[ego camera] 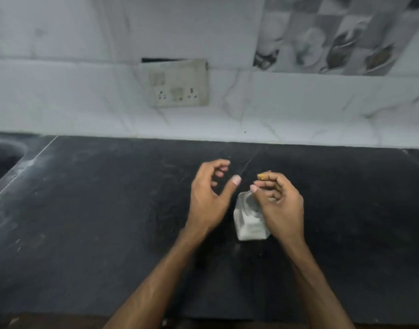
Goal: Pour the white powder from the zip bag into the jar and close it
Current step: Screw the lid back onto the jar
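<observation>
Here, both bare hands hover over a dark bench [85, 210] that runs along a white tiled wall [298, 110]. The left hand [208, 198] sits just left of centre with its fingers spread and loosely curled, the thumb stretched out to the right; it holds nothing and touches nothing that can be made out. The right hand [280, 203] is beside it, close but apart, fingers curled inward around a small yellowish-brown thing [262, 176] that peeks out past the fingertips. The picture is blurred, so what that thing is cannot be told, nor how firmly it is gripped.

Under the right hand, partly covered by its palm and thumb, a clear container of white powder [248, 224] stands on the bench. Its upper part looks transparent and its lower part is filled with white. Whether this is the zip bag or the jar cannot be told from the blur, and the top of it is hidden by the hand. The thumb of the right hand lies at or just over its upper edge; real contact cannot be confirmed.

On the wall behind, a grimy socket plate [180, 84] hangs above the bench, and a patterned tile [334, 36] fills the upper right. At the far left edge the round rim of a dark sink [4, 157] cuts into the bench.
</observation>
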The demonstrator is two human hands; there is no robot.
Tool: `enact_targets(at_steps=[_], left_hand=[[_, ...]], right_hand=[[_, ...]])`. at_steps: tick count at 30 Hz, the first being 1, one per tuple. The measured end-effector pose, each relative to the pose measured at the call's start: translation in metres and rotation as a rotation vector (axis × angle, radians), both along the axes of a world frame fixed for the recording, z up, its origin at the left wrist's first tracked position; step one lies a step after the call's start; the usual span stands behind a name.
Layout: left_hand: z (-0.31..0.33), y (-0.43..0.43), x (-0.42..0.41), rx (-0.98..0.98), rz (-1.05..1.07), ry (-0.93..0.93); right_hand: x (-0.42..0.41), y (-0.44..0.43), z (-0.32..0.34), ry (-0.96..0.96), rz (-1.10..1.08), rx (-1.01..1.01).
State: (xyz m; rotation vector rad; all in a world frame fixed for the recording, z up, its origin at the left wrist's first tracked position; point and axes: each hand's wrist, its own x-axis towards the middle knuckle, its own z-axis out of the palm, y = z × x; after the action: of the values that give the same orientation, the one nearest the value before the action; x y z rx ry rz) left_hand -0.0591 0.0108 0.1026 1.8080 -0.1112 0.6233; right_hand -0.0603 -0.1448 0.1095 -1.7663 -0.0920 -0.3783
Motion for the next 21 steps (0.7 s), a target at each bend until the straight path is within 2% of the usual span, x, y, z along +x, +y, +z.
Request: enact_targets(at_steps=[3,5,9,11,13,16,18,19,21], left_hand=[[-0.015,-0.045,0.012,0.111,-0.21,0.129],[-0.029,-0.065,0.015,0.196,-0.22,0.201],[-0.058,-0.081,0.018,0.34,-0.108,0.143],[-0.067,-0.082,0.019,0.299,-0.064,0.139],[-0.074,-0.082,0.022,0.212,-0.046,0.154],[-0.079,-0.079,0.028,0.142,-0.066,0.157],[-0.079,-0.074,0.033,0.118,-0.082,0.18],[-0.08,-0.072,0.035,0.112,-0.091,0.195],[-0.082,-0.067,0.039,0.096,-0.082,0.214]], right_hand=[[0.032,-0.053,-0.013,0.019,-0.205,0.041],[0.052,-0.084,-0.031,0.138,-0.243,-0.093],[0.082,-0.116,-0.074,0.481,0.099,-0.688],[0.091,-0.116,-0.09,0.559,0.21,-0.866],[0.098,-0.11,-0.104,0.557,0.256,-0.959],[0.104,-0.104,-0.115,0.473,0.22,-1.039],[0.107,-0.104,-0.114,0.415,0.195,-1.014],[0.109,-0.104,-0.109,0.403,0.195,-0.933],[0.108,-0.099,-0.09,0.339,0.151,-0.585]])
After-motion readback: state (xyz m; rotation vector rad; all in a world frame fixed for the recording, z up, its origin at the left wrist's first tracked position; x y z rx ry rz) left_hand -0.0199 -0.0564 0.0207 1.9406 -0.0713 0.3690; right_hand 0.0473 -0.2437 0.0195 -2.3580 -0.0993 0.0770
